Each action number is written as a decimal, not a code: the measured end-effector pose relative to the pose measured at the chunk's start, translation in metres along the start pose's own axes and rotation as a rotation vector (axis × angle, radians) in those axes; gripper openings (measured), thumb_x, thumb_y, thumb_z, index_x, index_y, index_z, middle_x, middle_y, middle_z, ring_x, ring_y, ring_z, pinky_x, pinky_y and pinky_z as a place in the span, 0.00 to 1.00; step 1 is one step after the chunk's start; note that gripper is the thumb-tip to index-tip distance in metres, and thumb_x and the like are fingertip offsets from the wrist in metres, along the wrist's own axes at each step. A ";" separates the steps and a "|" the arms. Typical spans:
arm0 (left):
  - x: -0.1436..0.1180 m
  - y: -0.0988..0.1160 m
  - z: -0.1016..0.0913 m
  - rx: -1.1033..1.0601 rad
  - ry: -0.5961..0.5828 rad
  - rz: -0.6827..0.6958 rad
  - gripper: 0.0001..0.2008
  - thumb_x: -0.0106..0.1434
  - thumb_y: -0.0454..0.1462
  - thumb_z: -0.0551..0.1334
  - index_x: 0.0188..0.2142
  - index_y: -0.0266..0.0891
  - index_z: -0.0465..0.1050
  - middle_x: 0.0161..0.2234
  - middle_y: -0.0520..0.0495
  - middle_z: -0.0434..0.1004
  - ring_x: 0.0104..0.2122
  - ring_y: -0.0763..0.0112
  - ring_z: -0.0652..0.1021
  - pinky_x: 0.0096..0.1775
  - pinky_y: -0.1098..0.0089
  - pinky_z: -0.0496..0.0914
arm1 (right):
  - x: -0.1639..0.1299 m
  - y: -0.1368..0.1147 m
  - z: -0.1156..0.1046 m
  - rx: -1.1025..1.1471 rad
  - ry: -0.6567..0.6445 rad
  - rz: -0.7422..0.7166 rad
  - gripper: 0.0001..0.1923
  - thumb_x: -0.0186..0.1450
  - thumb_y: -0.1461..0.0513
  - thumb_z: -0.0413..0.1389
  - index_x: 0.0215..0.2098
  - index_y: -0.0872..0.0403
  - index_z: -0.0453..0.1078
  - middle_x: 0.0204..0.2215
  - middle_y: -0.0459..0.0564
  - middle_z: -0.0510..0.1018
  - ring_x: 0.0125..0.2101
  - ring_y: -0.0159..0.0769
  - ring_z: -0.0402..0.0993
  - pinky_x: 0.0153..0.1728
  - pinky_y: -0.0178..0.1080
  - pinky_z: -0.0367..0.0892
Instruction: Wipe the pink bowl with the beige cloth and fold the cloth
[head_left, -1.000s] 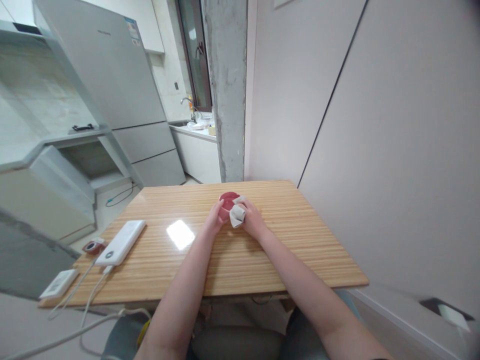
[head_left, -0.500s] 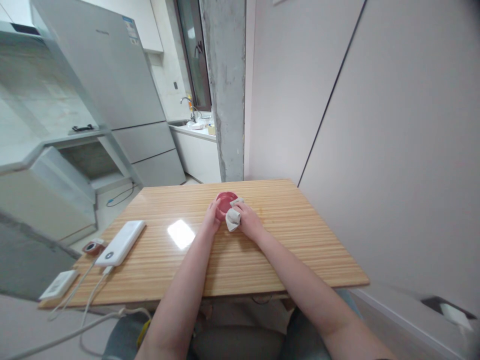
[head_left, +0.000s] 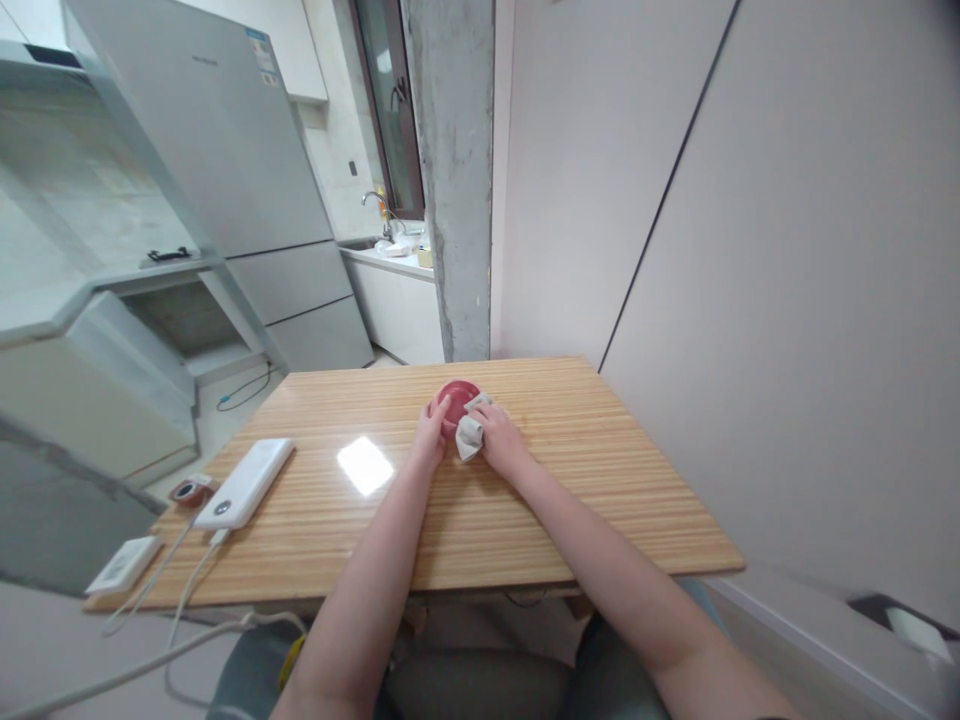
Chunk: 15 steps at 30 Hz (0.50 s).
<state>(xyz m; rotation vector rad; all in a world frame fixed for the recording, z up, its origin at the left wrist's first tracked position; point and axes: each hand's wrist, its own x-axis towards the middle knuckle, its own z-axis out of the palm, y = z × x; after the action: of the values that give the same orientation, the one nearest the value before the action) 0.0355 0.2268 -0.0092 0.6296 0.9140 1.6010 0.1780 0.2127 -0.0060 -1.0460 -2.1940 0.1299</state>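
A small round red dish (head_left: 459, 393) is between my hands near the far side of the wooden table. My left hand (head_left: 430, 430) grips its left rim, with the thumb over the edge. In my right hand (head_left: 498, 436) is a crumpled pale cloth (head_left: 470, 438), pressed against the dish's right side; part of the cloth hangs down in front. My right fingertips are partly hidden by the cloth. Whether the dish rests on the tabletop or is lifted a little, I cannot tell.
On the left of the wooden table (head_left: 600, 500) lie a white power bank (head_left: 247, 483) with a cable, a small brown device (head_left: 190, 491) and a flat white box (head_left: 124, 566). A fridge (head_left: 202, 130) and a sink counter (head_left: 390, 300) stand beyond; a pale wall is at right.
My left thumb has come further over the dish's rim. The cloth has shifted slightly along the dish's right side with my right hand. The whole view has moved a little.
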 end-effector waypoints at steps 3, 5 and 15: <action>0.000 0.000 -0.004 0.035 0.047 0.021 0.20 0.50 0.39 0.71 0.41 0.37 0.68 0.34 0.46 0.77 0.33 0.68 0.78 0.39 0.67 0.72 | -0.003 -0.009 0.001 0.018 0.002 -0.031 0.18 0.61 0.70 0.53 0.48 0.54 0.71 0.47 0.55 0.75 0.45 0.44 0.67 0.48 0.47 0.65; -0.002 0.003 -0.005 0.019 0.076 0.051 0.19 0.51 0.40 0.70 0.40 0.36 0.69 0.33 0.47 0.77 0.33 0.69 0.78 0.39 0.68 0.72 | -0.004 -0.018 0.001 0.112 -0.029 -0.100 0.24 0.59 0.70 0.54 0.54 0.53 0.68 0.52 0.54 0.73 0.48 0.44 0.67 0.51 0.48 0.64; 0.004 0.015 -0.001 -0.120 0.124 0.035 0.13 0.57 0.38 0.63 0.42 0.37 0.72 0.38 0.45 0.80 0.42 0.63 0.79 0.46 0.64 0.72 | 0.011 0.021 0.003 0.864 0.601 0.573 0.21 0.63 0.50 0.51 0.47 0.54 0.72 0.39 0.53 0.81 0.47 0.41 0.74 0.48 0.44 0.69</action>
<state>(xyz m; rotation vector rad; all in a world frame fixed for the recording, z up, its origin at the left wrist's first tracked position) 0.0258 0.2290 0.0022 0.4689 0.8937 1.7279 0.1851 0.2349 -0.0099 -0.9762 -1.0597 0.8197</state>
